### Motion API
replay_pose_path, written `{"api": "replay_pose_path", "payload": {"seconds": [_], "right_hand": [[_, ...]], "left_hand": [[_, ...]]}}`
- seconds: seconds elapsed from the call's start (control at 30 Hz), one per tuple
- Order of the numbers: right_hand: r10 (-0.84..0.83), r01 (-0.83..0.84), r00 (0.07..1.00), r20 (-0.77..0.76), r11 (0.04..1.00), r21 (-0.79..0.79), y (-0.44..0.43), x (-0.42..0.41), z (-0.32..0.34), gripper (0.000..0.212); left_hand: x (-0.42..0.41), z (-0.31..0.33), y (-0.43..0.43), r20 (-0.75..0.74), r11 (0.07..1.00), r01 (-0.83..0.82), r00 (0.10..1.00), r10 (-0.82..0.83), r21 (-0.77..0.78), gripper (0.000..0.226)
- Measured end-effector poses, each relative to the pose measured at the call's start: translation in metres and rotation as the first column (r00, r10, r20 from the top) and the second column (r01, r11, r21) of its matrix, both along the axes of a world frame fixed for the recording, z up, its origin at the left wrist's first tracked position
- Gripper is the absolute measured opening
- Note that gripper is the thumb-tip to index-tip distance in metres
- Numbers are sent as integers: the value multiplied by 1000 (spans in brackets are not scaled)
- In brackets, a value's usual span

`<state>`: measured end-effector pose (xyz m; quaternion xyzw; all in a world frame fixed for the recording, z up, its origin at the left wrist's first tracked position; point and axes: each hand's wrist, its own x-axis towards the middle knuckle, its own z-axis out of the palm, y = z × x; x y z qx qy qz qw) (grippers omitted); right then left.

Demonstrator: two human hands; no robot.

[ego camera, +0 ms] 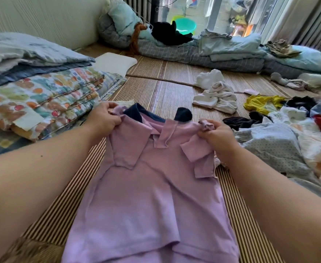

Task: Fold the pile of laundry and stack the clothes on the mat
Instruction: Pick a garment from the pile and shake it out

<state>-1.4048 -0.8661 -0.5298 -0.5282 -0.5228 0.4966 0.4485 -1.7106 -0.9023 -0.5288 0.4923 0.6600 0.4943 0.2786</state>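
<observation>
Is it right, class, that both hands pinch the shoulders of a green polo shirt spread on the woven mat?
Not quite: the polo shirt is lilac, not green. The head view shows the left hand and right hand pinching its shoulders over the woven mat.

A shirt (146, 186) lies on the mat (174, 92), folded bedding (41, 95) left, loose laundry (281, 141) right.

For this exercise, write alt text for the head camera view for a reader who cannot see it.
Two bare hands, left hand and right hand, grip the shoulders of a lilac polo shirt spread over a striped woven mat. Unfolded laundry lies heaped on the right, folded quilts on the left.
</observation>
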Motion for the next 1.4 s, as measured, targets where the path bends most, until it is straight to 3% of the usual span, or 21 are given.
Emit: {"api": "replay_pose_path", "payload": {"seconds": [0.03,0.1,0.17,0.27,0.37,0.43,0.5,0.53,0.6,0.67,0.73,0.83,1.0,1.07,1.17,1.2,1.27,1.33,1.4], "right_hand": [[19,-17,999,-36,999,47,-8,6,5,29],[45,-55,997,61,986,158,-32,23,9,32],[35,-119,954,298,956,269,-62,42,4,35],[-9,-320,771,637,859,401,-113,63,-20,31],[65,-481,591,804,829,287,-155,78,-49,18],[178,-470,589,788,869,155,-171,81,-58,25],[236,-480,571,786,873,87,-176,80,-61,50],[235,-500,518,823,864,68,-177,76,-59,52],[130,-547,390,912,829,116,-179,67,-50,31],[53,-479,464,884,855,200,-185,65,-39,21],[58,-404,499,865,898,172,-194,70,-32,20],[235,-367,313,920,924,-111,-204,65,-33,46],[289,-295,29,957,917,-268,-190,36,-41,99],[315,-284,10,949,911,-299,-171,29,-41,104],[344,-274,6,939,904,-329,-134,22,-41,84],[322,-278,12,947,911,-306,-123,17,-39,73],[209,-303,42,977,935,-187,-110,5,-39,54],[75,-354,108,991,935,-32,-109,-6,-40,57],[-24,-438,226,974,890,124,-121,-9,-43,51]], "left_hand": [[0,6,-7,20,999,29,999,-30,35,30],[0,15,-31,-38,990,113,993,-110,84,30],[2,15,-64,-236,977,193,957,-168,87,26],[8,-5,-117,-550,958,287,803,-229,20,33],[10,-29,-159,-708,895,391,569,-419,-216,32],[9,-43,-172,-715,850,375,469,-519,-371,28],[10,-50,-179,-665,852,322,533,-524,-413,28],[11,-49,-181,-660,869,304,565,-495,-391,28],[12,-46,-182,-707,910,277,574,-413,-307,33],[10,-40,-185,-751,929,294,554,-358,-226,38],[7,-36,-191,-771,898,354,482,-416,-263,34],[2,-40,-197,-704,801,394,395,-590,-451,25],[15,-34,-195,-652,784,365,437,-620,-501,26],[24,-29,-195,-630,755,379,417,-655,-535,25],[41,-17,-196,-552,659,392,359,-752,-642,6],[50,-14,-197,-530,621,390,323,-784,-680,12],[70,-9,-200,-516,553,399,206,-831,-731,29],[93,-11,-204,-531,515,447,99,-841,-732,43],[113,-14,-206,-486,441,554,75,-871,-706,48]]}}
